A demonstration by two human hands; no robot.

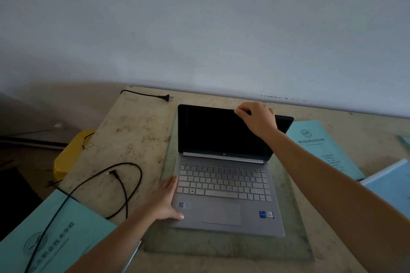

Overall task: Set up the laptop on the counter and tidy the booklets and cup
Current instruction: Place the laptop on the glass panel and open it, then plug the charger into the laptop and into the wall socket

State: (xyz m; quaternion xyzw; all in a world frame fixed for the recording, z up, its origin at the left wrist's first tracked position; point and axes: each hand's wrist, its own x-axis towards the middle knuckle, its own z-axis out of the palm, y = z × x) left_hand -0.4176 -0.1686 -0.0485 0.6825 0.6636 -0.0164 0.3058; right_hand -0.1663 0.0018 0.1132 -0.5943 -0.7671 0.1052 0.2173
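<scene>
A silver laptop (224,186) lies open on a glass pane (295,224) on the stone counter, its screen dark. My right hand (258,121) grips the top edge of the laptop lid. My left hand (165,200) rests flat on the laptop's left palm rest, thumb on the front corner. A teal booklet (55,235) lies at the near left, with a black charger cable (124,184) looping across it. Another teal booklet (321,146) lies right of the laptop, and a light blue booklet (390,186) overlaps its near end. No cup is in view.
The cable's two-prong plug (165,97) lies at the back of the counter near the wall. A yellow object (71,153) sits below the counter's left edge. The white wall runs along the counter's far side.
</scene>
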